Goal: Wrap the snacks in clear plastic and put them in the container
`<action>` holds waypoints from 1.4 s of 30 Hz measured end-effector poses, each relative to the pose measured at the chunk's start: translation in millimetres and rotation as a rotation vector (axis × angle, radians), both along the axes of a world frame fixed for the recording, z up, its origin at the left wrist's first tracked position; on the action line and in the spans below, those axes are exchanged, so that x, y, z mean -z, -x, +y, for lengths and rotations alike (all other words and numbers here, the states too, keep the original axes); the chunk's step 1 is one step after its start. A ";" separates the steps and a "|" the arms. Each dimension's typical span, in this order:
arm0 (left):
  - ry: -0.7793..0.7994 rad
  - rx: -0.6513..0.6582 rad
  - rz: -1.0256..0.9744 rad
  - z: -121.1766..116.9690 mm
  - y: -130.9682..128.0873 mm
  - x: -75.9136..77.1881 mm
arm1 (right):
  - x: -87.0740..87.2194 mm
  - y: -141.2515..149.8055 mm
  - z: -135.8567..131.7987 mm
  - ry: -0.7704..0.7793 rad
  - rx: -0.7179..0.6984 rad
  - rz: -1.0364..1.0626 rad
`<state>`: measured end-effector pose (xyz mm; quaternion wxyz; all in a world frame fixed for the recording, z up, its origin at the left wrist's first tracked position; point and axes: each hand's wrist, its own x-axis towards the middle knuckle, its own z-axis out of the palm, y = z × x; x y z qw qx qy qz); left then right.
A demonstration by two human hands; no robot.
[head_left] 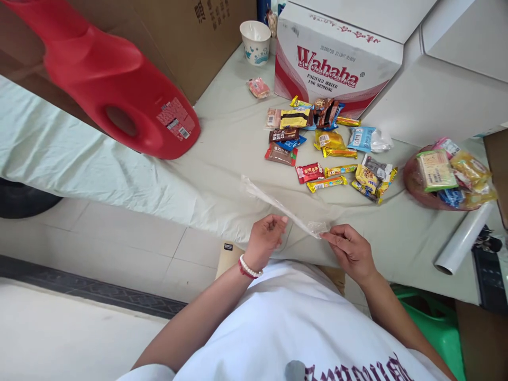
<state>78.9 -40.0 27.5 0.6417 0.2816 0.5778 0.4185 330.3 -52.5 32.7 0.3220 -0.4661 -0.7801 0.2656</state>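
Both of my hands hold a thin clear plastic bag (278, 205) stretched into a strip above the near edge of the cloth-covered table (222, 174). My left hand (265, 239), with a beaded bracelet at the wrist, pinches the middle of the strip. My right hand (349, 250) pinches its crumpled lower end. The bag's far end points up and left, free in the air. Beyond the bag lie several small wrapped snacks (325, 148) scattered over the cloth.
A large red plastic jug (115, 90) lies at the left. A Wahaha carton (333, 58) and a paper cup (255, 41) stand at the back. A bag full of snacks (448, 177) and a roll of clear film (462, 241) are at the right.
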 end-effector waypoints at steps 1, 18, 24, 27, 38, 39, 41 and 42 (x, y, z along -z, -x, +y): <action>-0.002 -0.025 -0.005 3.8 -4.5 0.1 | -2.2 1.2 -1.2 -0.013 -0.010 -0.001; -0.035 -0.049 0.024 12.7 -5.7 9.1 | -17.0 -2.1 -7.0 0.176 -0.315 -0.086; -0.151 0.044 0.094 5.9 -7.8 8.5 | -47.2 -2.1 26.1 0.327 -0.055 0.064; -0.216 0.084 0.133 4.2 -12.3 4.1 | -32.4 29.1 43.2 0.427 0.076 0.159; -0.045 -0.006 -0.043 9.2 46.8 1.8 | 4.8 49.9 56.8 0.916 0.279 0.750; -0.037 0.017 -0.004 11.2 52.9 2.4 | 4.0 47.6 56.8 0.942 0.279 0.755; -0.052 0.039 0.134 14.0 61.0 3.4 | 3.7 46.3 55.9 0.970 0.280 0.755; -0.080 0.016 0.223 14.6 62.8 3.4 | 4.2 47.1 55.2 0.974 0.282 0.754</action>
